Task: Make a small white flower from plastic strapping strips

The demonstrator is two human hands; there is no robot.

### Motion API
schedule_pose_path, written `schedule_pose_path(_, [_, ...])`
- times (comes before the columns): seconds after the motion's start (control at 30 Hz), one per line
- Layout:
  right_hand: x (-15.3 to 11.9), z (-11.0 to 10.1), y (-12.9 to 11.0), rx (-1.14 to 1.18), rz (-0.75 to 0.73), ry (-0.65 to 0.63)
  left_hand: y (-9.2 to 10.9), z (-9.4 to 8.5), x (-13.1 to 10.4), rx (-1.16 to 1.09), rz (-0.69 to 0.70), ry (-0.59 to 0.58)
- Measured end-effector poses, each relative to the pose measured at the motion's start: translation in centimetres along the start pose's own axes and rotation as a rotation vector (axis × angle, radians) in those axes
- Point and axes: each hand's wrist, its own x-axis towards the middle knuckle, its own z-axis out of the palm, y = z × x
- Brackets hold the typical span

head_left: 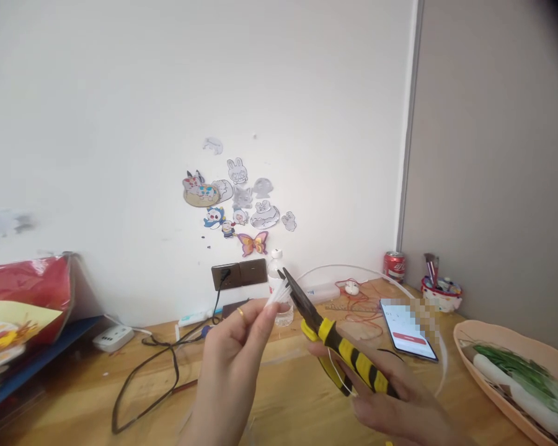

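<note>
Head view: your left hand (230,353) has its grip pinched on a thin white strip (279,294), thumb and fingers together, held up over the surface (270,384). Your right hand (400,402) is clamped round the yellow-and-black handles of the pliers (328,337), whose dark nose meets the strip's end. Just behind stands a clear bottle (279,291). A phone (407,328) lies to the right, near a red can (394,266).

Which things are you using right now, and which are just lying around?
In use: left hand pinching white strips; right hand holding yellow-black pliers.

Lying about: phone, soda can, water bottle, power strip, basket, wall stickers.
</note>
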Motion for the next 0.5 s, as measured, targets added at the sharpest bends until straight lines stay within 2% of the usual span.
schedule_pose_path(0.13, [0.3, -0.4, 0.2, 0.212, -0.034, -0.057, 0.1, 0.1, -0.1, -0.031, -0.033, -0.093])
schedule_pose_path(0.23, [0.5, -0.6, 0.0, 0.321, -0.074, -0.121, 0.2, 0.2, -0.3, -0.056, -0.023, -0.097])
schedule_pose_path(0.37, [0.5, -0.9, -0.1, 0.267, -0.103, -0.183, 0.6, 0.4, -0.8, -0.126, -0.068, -0.126])
schedule_pose_path(0.5, [0.1, -1.3, -0.3, 0.197, -0.085, -0.18, 0.7, 0.8, -1.0, -0.163, -0.049, -0.142])
